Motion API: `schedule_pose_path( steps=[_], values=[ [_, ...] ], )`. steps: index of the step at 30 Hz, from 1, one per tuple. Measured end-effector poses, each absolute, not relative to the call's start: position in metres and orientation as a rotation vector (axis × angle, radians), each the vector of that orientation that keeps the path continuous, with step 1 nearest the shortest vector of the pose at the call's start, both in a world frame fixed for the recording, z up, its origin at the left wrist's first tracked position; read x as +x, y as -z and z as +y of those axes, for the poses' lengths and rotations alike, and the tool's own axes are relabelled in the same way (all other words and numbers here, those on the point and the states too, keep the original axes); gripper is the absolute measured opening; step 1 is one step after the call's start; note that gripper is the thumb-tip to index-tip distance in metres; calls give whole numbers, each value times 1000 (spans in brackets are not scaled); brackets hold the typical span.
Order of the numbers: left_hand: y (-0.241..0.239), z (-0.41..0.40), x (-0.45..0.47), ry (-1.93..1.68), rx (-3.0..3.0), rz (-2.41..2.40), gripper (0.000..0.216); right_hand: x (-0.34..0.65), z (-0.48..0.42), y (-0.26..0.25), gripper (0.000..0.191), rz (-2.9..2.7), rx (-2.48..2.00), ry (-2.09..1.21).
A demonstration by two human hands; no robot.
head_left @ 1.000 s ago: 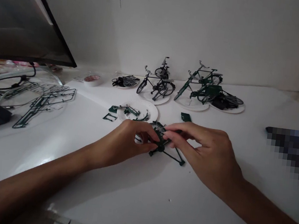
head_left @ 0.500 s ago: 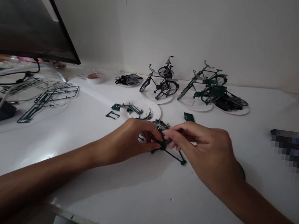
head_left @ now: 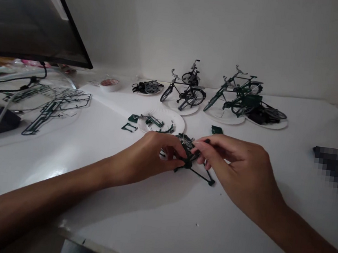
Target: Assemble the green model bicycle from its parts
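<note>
Head view: white tabletop point(head_left: 131, 228), dark monitor point(head_left: 26, 10) at far left, finished model bicycles point(head_left: 185, 95) on paper plates along the wall. Left of centre, green plastic sprue frame point(head_left: 56, 112); nearer the middle, paper plate point(head_left: 177, 119) bearing loose green parts. Just in front of that plate, partly built dark green model bicycle point(head_left: 199, 174), its thin rods angled down over the table, gripped by curled left hand point(head_left: 145, 158) and pinched between fingertips of right hand point(head_left: 243, 172). Beyond them, small green piece point(head_left: 217, 130).
</note>
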State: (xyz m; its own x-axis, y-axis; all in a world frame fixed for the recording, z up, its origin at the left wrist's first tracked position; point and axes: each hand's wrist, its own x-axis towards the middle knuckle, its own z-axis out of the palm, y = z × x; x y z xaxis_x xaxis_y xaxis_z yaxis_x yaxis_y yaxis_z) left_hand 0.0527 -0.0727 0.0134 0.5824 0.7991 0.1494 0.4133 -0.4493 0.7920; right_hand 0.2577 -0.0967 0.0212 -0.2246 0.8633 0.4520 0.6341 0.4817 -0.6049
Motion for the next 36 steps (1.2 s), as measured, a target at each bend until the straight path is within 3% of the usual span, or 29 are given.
schedule_pose_path(
  steps=[2,6,12,17,23,31,36],
  values=[
    [-14,-73,53,-666,2080,966,6,257,-97,-18,11,-1922,-1237,-348],
    [-15,-74,53,-670,2077,953,7,260,-99,-14,33,-1986,-1119,-356],
    [-17,-73,52,-642,2091,964,9,262,-100,-19,10,-1894,-1239,-360],
    [-22,-74,52,-602,2075,976,10,259,-98,-16,8,-1797,-1276,-312],
    [-21,-74,52,-630,2069,977,9,266,-99,-13,31,-1955,-1124,-315],
    [-15,-71,52,-661,2109,952,8,262,-99,-19,6,-1904,-1210,-230],
    [-16,-71,52,-660,2107,959,7,257,-99,-18,4,-1856,-1210,-162]
  ],
)
